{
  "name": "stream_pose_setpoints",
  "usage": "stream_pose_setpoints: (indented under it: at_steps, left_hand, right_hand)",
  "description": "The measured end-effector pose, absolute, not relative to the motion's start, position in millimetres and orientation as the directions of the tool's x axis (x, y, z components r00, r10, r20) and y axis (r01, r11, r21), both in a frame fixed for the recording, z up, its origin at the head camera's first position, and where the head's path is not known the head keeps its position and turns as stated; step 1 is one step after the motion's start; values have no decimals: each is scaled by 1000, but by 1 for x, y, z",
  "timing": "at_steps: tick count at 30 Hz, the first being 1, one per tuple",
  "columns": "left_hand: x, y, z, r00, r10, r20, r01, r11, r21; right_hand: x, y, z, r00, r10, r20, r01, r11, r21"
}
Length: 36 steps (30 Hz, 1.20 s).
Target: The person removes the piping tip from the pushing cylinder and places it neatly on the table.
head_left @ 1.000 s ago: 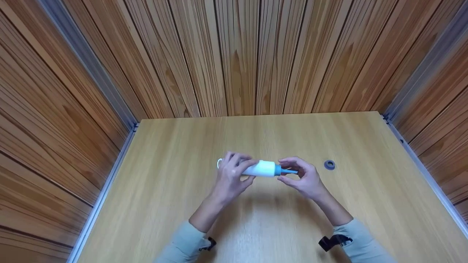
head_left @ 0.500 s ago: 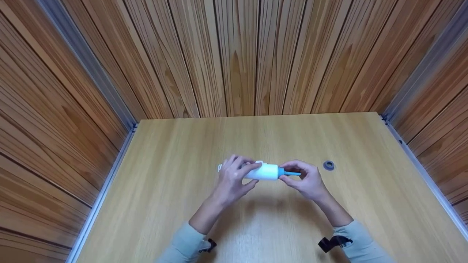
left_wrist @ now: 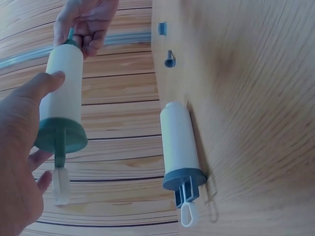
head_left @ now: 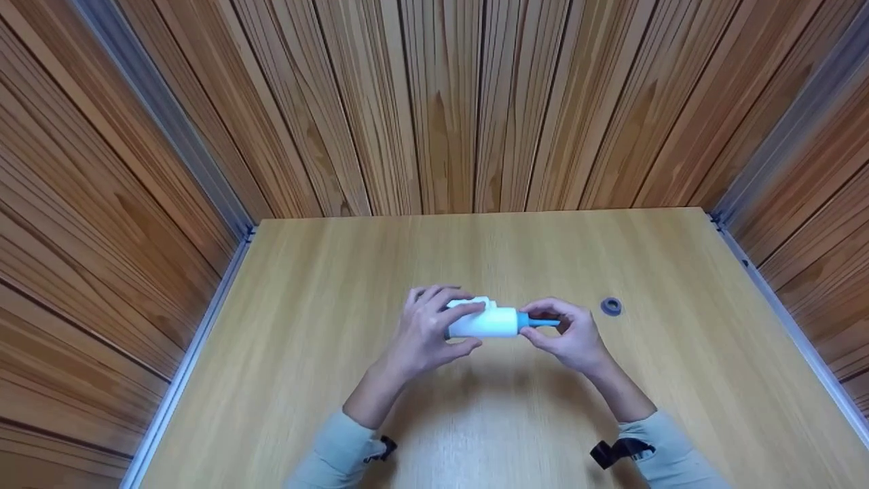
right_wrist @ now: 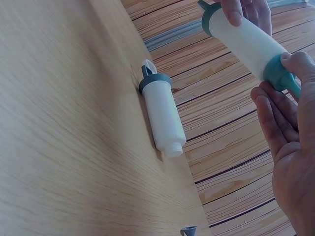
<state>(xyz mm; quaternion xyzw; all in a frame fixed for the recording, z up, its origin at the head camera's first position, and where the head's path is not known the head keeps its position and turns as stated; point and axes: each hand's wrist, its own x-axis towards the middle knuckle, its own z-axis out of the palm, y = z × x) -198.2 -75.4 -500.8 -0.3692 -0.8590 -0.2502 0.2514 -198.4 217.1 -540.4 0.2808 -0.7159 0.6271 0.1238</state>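
Observation:
My left hand point(head_left: 431, 329) grips the white barrel of an icing syringe point(head_left: 492, 323), held sideways above the table. In the left wrist view, a thumb lies on its barrel point(left_wrist: 66, 83), above a green end flange point(left_wrist: 61, 135) and a pale plunger handle point(left_wrist: 60, 186). At the other end, my right hand point(head_left: 570, 333) pinches the collar of the slim blue-green nozzle point(head_left: 544, 322). In the right wrist view, the thumb lies on that collar point(right_wrist: 276, 69) and the fingers curve beneath. The plunger end is hidden in the head view.
A second white syringe point(left_wrist: 179, 140) with a dark blue flange lies on the table, mostly hidden behind the held one in the head view. A small cone nozzle point(left_wrist: 170, 61) lies nearby, and a dark blue ring point(head_left: 612, 306) farther right. Plank walls point(head_left: 445, 109) enclose the table.
The held syringe has shifted slightly right and toward me. The right thumb and fingers, looser around the nozzle before, now pinch its collar. The left hand has slid slightly left along the barrel.

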Motion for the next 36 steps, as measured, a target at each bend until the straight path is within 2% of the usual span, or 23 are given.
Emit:
stream_pose_setpoints:
  at_steps: [7,27,36]
  left_hand:
    - [-198,-78,-501,-634,550,544,748,614,251]
    - [-194,-76,-496,-526,566,635,801,581,145]
    - [-193,-75,-494,-522,566,638,800,584,137]
  right_hand:
    - [-198,216,-539,-812,-260,522,-556,73,-828]
    - [-199,212,-534,-755,-316,575,-598,-29,-801]
    - [-197,207,-536,-746,-366,557,-568,-89,-818]
